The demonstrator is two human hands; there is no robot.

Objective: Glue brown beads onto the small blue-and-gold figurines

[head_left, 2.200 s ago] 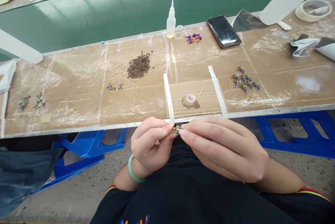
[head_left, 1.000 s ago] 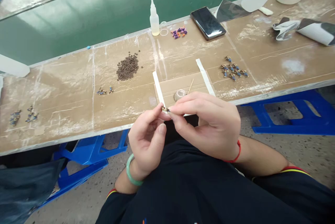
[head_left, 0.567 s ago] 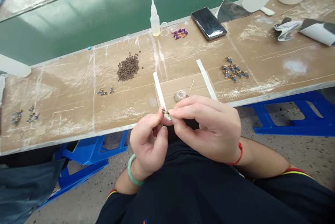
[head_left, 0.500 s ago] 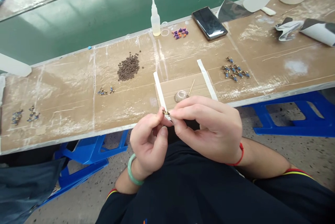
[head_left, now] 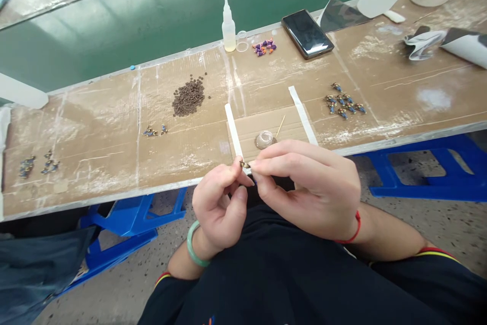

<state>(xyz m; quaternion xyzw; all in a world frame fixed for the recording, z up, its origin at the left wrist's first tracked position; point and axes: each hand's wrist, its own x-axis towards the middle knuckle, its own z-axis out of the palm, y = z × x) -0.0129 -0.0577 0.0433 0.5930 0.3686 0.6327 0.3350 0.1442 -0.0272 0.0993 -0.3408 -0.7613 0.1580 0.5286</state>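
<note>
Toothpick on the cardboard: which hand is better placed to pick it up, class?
Probably the right hand: its knuckles lie just below the toothpick, while the left hand sits further off. Both pinch the tiny painted piece, though.

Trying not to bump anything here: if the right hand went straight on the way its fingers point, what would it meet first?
The tiny painted figure already pinched at the fingertips of the right hand; just past it, probably the left hand, though depth is hard to judge from this view.
</note>
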